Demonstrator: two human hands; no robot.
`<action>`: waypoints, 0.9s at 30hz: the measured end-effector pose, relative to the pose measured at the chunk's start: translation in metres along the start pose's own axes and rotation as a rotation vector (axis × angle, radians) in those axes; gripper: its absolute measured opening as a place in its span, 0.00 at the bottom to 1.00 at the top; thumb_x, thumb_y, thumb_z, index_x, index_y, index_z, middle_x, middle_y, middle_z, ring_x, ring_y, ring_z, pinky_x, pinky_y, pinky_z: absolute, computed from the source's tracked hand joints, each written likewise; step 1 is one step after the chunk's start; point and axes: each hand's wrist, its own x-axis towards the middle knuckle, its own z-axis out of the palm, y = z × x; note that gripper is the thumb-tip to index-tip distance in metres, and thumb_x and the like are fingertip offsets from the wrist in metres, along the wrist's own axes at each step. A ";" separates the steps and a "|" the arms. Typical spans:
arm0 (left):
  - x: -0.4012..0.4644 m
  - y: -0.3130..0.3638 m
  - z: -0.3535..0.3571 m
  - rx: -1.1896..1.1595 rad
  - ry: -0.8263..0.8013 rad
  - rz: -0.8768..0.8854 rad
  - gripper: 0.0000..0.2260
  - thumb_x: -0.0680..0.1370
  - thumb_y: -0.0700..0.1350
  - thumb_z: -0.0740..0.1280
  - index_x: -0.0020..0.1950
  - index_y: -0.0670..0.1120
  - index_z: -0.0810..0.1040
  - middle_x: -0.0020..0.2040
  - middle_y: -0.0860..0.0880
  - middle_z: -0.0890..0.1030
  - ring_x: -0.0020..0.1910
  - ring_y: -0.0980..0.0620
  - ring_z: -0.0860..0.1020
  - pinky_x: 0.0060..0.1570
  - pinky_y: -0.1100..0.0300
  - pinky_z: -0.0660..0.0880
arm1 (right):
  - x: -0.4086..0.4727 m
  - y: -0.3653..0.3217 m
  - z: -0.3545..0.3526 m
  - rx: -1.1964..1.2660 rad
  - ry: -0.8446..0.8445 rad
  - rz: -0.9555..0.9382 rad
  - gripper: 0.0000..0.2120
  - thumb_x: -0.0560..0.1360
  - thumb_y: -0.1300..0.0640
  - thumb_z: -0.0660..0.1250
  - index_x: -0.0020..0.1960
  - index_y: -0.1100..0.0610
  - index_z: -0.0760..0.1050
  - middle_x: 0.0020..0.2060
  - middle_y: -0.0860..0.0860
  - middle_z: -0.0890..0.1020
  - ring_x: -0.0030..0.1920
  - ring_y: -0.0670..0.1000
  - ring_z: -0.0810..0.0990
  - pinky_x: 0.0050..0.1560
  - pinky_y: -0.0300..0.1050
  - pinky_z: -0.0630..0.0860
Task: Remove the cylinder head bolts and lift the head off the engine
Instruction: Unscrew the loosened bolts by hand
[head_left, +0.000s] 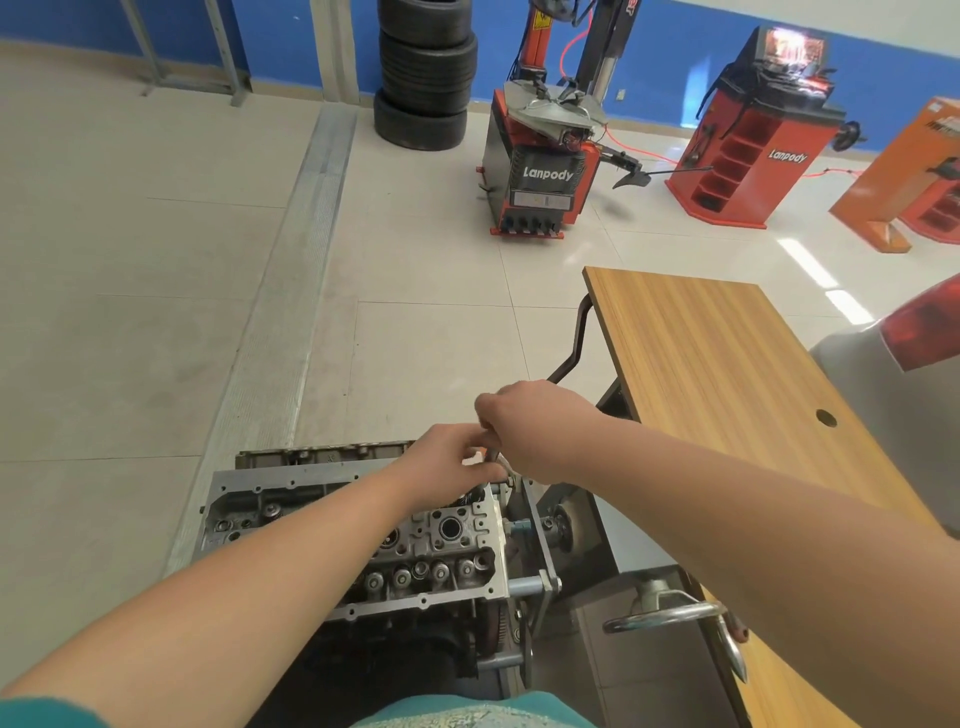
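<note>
The grey aluminium cylinder head (291, 512) sits on top of the engine, which is clamped in a steel stand (540, 551) low in the view. Its valve gear and plug wells face up. Over the head's far right corner both hands meet on a dark metal tool shaft (491, 454) that stands upright. My right hand (535, 423) grips the upper part of the shaft. My left hand (447, 462) curls round it lower down, just above the head. The shaft's lower end and the bolt under it are hidden by my fingers.
A wooden-topped table (727, 374) stands close on the right, its edge beside the stand. The stand's chrome crank handle (675, 616) juts out at lower right. A tyre changer (540, 156), stacked tyres (423, 73) and a red wheel balancer (753, 150) stand across the tiled floor.
</note>
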 end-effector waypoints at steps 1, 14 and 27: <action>0.000 -0.001 0.000 0.017 -0.026 -0.011 0.04 0.81 0.46 0.73 0.53 0.55 0.84 0.51 0.54 0.87 0.53 0.54 0.85 0.58 0.57 0.81 | -0.002 0.003 0.001 0.020 0.000 -0.073 0.07 0.80 0.62 0.66 0.57 0.55 0.76 0.45 0.51 0.75 0.41 0.54 0.76 0.36 0.46 0.71; -0.001 -0.001 0.001 0.005 0.029 0.002 0.13 0.80 0.48 0.73 0.42 0.67 0.82 0.43 0.59 0.87 0.45 0.62 0.85 0.47 0.64 0.78 | -0.007 0.009 0.001 0.083 0.004 -0.102 0.13 0.78 0.63 0.66 0.61 0.51 0.75 0.47 0.49 0.76 0.44 0.54 0.78 0.34 0.45 0.68; -0.004 -0.002 0.002 0.120 0.025 0.024 0.04 0.81 0.49 0.69 0.48 0.57 0.81 0.43 0.53 0.87 0.46 0.54 0.85 0.53 0.48 0.83 | -0.013 0.012 0.006 0.221 0.061 -0.168 0.11 0.77 0.64 0.67 0.56 0.52 0.77 0.52 0.49 0.77 0.48 0.54 0.78 0.41 0.46 0.73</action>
